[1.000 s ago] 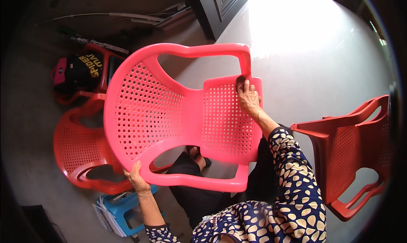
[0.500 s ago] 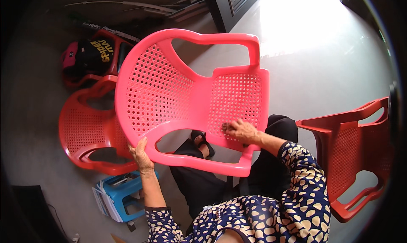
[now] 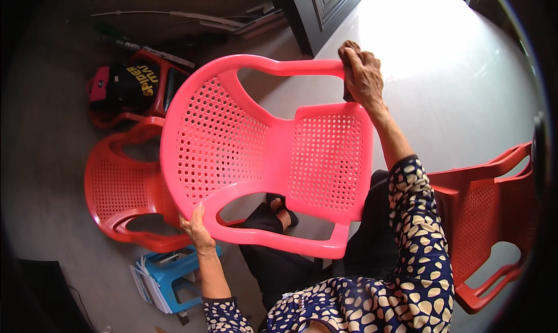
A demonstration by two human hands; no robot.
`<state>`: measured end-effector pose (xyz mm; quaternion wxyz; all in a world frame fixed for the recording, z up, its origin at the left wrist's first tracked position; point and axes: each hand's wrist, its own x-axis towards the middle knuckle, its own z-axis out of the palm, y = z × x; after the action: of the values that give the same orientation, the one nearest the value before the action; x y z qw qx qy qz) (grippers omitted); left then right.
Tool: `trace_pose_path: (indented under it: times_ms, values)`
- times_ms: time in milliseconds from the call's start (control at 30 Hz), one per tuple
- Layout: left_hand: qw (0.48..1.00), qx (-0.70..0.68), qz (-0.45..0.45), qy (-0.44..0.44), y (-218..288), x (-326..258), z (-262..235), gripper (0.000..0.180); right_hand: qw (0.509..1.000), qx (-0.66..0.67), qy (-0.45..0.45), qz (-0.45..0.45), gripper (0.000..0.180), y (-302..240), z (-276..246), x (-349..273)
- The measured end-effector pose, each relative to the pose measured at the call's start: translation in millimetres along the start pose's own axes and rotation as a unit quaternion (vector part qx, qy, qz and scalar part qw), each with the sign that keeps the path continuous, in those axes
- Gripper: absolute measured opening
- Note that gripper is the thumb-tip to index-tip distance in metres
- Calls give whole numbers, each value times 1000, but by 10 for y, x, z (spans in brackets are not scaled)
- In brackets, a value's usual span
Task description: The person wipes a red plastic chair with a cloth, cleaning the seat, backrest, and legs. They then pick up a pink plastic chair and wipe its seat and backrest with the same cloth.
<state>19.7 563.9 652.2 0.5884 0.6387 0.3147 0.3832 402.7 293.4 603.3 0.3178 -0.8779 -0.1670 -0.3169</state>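
Note:
A pink plastic armchair (image 3: 279, 129) with a perforated back and seat is held up in front of me, tilted on its side. My left hand (image 3: 199, 231) grips the rim of its backrest at the lower left, thumb on top. At the front end of the far armrest is my right hand (image 3: 363, 77), its fingers curled round the corner. A dark piece, seemingly a cloth (image 3: 348, 91), shows beneath that palm, pressed against the armrest; most of it is hidden.
A red chair (image 3: 119, 187) stands at the left, another red chair (image 3: 476, 222) at the right. Below the left chair is a blue stool (image 3: 174, 278) with papers. A black bag (image 3: 131, 86) rests on a red seat behind. An open dark door (image 3: 331, 10) stands at the back.
My right hand has moved from the seat up to the far armrest's front end. The pink chair has dropped slightly in view; my left hand keeps its grip.

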Motion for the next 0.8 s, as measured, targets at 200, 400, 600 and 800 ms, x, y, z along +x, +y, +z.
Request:
trace_pose_path:
  times_ms: [200,400,600,800]
  values:
    - [999,-16,-11,42,-2,-28,24,48,938,-147,-311,-47,33,-76,109,458]
    - [999,22,27,-8,38,93,-44,33,944,-113,-308,-31,19,92,-8,400]
    - [972,133,151,-120,790,583,559,20,977,-83,-195,25,19,420,-789,533]
    - [939,83,248,-222,1228,909,986,17,987,-112,21,112,29,667,-1135,179]
